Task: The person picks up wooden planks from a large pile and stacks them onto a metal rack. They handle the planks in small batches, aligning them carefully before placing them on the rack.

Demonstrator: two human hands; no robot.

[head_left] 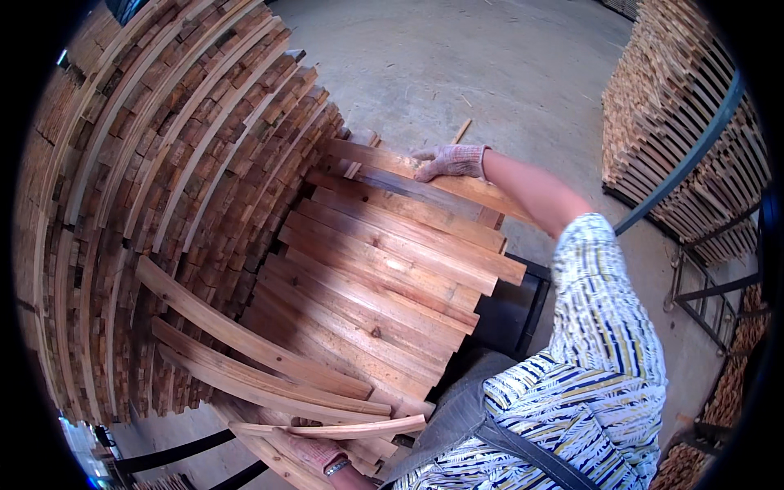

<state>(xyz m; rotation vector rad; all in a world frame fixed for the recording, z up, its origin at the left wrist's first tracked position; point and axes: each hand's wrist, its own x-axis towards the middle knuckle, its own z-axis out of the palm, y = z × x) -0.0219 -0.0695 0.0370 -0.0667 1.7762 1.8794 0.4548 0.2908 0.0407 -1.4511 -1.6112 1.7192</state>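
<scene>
My right hand (452, 162), in a pale knitted glove, grips the edge of a plank (376, 159) at the far side of a layer of planks. My left hand (312, 449), gloved too, is low in the view, with its fingers around a narrow wooden slat (367, 427); part of the hand is hidden by the slat. Between my hands several planks (384, 269) lie side by side, their ends uneven. Two loose boards (253, 347) lean from the tall stack across the near side of the layer.
A tall stack of layered planks (163, 163) rises at the left. Another wood stack (678, 139) stands at the right behind a blue-grey metal bar (694, 155). A dark metal frame (535, 302) shows under the planks. Scraps lie on the concrete floor (490, 65).
</scene>
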